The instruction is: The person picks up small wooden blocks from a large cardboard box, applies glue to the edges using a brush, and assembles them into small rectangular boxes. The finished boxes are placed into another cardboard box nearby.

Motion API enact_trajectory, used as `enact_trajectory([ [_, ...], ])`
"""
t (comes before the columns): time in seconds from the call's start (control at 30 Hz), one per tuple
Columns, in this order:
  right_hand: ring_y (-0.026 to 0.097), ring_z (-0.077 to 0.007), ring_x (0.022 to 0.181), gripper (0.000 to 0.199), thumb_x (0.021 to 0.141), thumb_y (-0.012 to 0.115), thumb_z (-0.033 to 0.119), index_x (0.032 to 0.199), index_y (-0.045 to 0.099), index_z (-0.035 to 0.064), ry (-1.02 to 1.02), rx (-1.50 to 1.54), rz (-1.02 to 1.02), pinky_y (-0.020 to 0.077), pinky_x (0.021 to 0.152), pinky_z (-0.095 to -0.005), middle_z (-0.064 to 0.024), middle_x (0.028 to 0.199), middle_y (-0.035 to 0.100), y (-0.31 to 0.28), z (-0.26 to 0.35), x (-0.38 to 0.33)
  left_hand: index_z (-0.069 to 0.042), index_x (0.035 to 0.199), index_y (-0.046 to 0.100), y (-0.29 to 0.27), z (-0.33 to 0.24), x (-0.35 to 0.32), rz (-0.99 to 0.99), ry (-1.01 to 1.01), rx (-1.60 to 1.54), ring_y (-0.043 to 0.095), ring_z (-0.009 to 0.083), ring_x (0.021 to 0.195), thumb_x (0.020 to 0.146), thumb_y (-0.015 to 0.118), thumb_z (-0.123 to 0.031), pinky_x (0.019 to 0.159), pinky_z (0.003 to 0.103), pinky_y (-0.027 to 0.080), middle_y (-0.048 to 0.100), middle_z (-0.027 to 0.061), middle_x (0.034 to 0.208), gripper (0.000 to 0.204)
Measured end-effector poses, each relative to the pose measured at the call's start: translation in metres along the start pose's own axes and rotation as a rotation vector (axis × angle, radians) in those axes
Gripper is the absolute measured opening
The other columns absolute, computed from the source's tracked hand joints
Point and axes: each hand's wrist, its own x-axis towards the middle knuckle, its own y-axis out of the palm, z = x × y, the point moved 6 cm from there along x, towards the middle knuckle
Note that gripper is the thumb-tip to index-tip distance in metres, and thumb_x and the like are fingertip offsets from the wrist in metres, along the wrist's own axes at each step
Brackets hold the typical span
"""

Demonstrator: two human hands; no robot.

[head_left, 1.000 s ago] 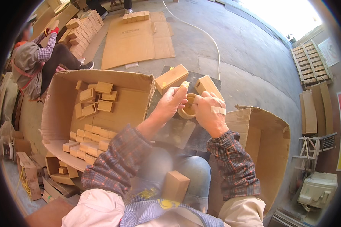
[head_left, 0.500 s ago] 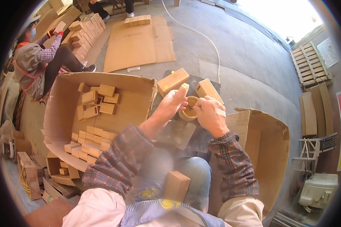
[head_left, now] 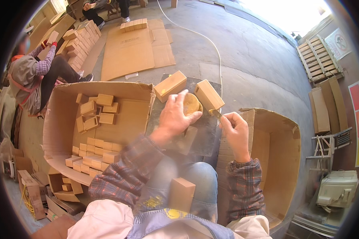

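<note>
My left hand [head_left: 174, 116] curves its fingers and thumb around a round yellowish lid [head_left: 192, 104], which sits over a small round pot, mostly hidden beneath. In my right hand [head_left: 236, 133], pinched between thumb and fingers, is a small flat blade [head_left: 215, 113] with yellow paste on its tip. That tip is close to the lower end of a wooden block [head_left: 210, 95] lying right of the pot. A second wooden block [head_left: 171, 85] with a yellow smear lies beyond my left hand. Another block [head_left: 182, 194] rests on my lap.
A large carton [head_left: 119, 99] with several wooden blocks stands at the left; another open carton [head_left: 283, 159] is at the right. The dark work board [head_left: 203, 143] lies between them. Farther off, a person [head_left: 32, 75] sits near stacked blocks [head_left: 81, 42]. A pale hose [head_left: 205, 38] crosses the floor.
My left hand has moved down onto the pot, and the lid now covers its opening. My right hand has drawn out of the pot toward the lower right, bringing the blade into view.
</note>
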Motion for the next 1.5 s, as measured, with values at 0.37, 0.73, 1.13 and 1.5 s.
enact_trajectory([
  [0.37, 0.068, -0.0308, 0.097, 0.015, 0.082, 0.079, 0.023, 0.084, 0.076, 0.0085, -0.589, -1.125, 0.203, 0.0551, 0.081, -0.0454, -0.0096, 0.092, 0.069, 0.107, 0.023, 0.044, -0.005, 0.134, 0.054, 0.001, 0.029, -0.008, 0.15, -0.317, -0.95, 0.061, 0.0155, 0.108, 0.106, 0.057, -0.059, 0.101, 0.034, 0.051, 0.059, 0.0056, 0.116, 0.061],
  [0.73, 0.068, -0.0183, 0.072, 0.02, 0.093, 0.074, 0.018, 0.091, 0.073, -0.002, -0.099, -0.23, 0.128, 0.0535, 0.071, -0.0345, -0.0097, 0.079, 0.073, 0.027, 0.009, 0.023, -0.002, 0.151, 0.047, -0.005, 0.013, 0.001, -0.08, 0.054, -0.044, 0.063, 0.0312, 0.12, 0.093, 0.077, -0.054, 0.104, 0.042, 0.051, 0.06, 0.0154, 0.125, 0.083],
  [1.13, 0.05, -0.0032, 0.066, 0.012, 0.105, 0.064, 0.011, 0.096, 0.064, 0.0023, 0.023, 0.166, 0.074, 0.039, 0.06, -0.0202, 0.0017, 0.08, 0.062, -0.008, -0.015, -0.02, -0.011, 0.151, 0.05, 0.018, -0.011, -0.004, -0.012, 0.225, 0.278, 0.059, 0.0378, 0.121, 0.085, 0.083, -0.051, 0.102, 0.046, 0.051, 0.053, 0.0189, 0.135, 0.084],
  [1.5, 0.049, -0.0029, 0.062, 0.007, 0.106, 0.062, 0.008, 0.103, 0.063, 0.0022, 0.16, 0.33, -0.07, 0.0382, 0.055, -0.0197, -0.0032, 0.083, 0.07, -0.02, -0.031, -0.067, -0.009, 0.146, 0.056, 0.014, -0.027, -0.026, -0.184, 0.42, 0.356, 0.048, 0.0378, 0.138, 0.094, 0.073, -0.053, 0.118, 0.049, 0.038, 0.047, 0.0211, 0.148, 0.07],
])
